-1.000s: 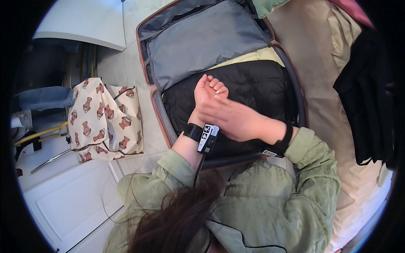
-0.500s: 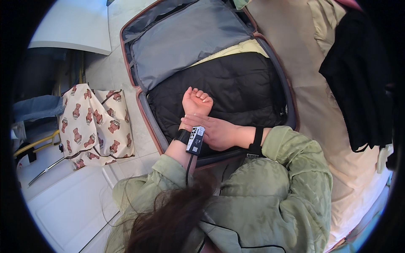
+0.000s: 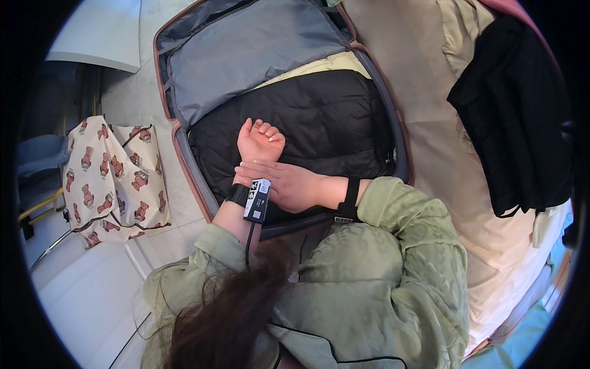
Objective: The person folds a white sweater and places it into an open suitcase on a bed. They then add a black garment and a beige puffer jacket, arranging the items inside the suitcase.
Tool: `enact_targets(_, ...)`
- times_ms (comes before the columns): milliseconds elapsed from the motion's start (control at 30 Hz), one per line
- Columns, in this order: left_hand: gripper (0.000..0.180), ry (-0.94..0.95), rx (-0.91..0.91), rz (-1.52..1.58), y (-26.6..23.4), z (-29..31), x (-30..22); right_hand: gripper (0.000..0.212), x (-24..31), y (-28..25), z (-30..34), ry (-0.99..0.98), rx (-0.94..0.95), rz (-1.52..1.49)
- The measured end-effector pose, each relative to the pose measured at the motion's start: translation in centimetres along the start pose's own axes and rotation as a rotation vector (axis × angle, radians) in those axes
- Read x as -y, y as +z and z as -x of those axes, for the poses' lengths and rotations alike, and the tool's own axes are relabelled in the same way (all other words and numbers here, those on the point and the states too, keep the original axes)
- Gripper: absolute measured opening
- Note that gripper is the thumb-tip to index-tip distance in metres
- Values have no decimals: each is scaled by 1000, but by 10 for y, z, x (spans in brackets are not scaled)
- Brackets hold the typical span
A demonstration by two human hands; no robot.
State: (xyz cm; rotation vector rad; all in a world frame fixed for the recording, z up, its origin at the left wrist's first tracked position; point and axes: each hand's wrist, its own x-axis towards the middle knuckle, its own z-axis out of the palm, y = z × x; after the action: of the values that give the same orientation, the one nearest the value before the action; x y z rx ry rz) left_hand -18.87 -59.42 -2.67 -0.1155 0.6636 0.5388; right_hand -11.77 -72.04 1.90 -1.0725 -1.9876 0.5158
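Note:
My left hand is turned palm up above a black padded garment in a suitcase. Its fingers curl loosely, the thumb stands apart, and the palm is empty. My right hand lies across my left wrist with its fingers stretched out flat, touching the wrist. Below those fingertips, a small black device with a white label sits on a black strap round my left wrist, a cable running from it. Another black strap circles my right wrist.
The suitcase's grey lining flap is folded back beside a pale yellow cloth. At right, a black garment lies on a beige-covered surface. A bear-print cloth hangs at left beside a white cabinet.
The whole scene has shifted left in the picture, my hands and the suitcase alike. My hands keep the same pose, the right one resting on my left wrist.

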Motion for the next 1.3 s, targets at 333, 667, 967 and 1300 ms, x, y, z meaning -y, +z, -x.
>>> enact_targets(333, 11, 374, -300, -1086, -32, -7, -79, 42, -54, -72, -10, 108, -74, 562)
enact_targets(667, 87, 627, -381, -2396, -32, 32, -170, 46, -107, -138, 36, 884, 89, 666)
enact_targets(967, 45, 596, 316, -2354, 21, 89, -178, 29, -24, -152, 52, 658, 99, 437)
enact_targets(1300, 86, -21, 881, -2463, 67, 154, -117, 54, 43, -171, 79, 975, 97, -324)
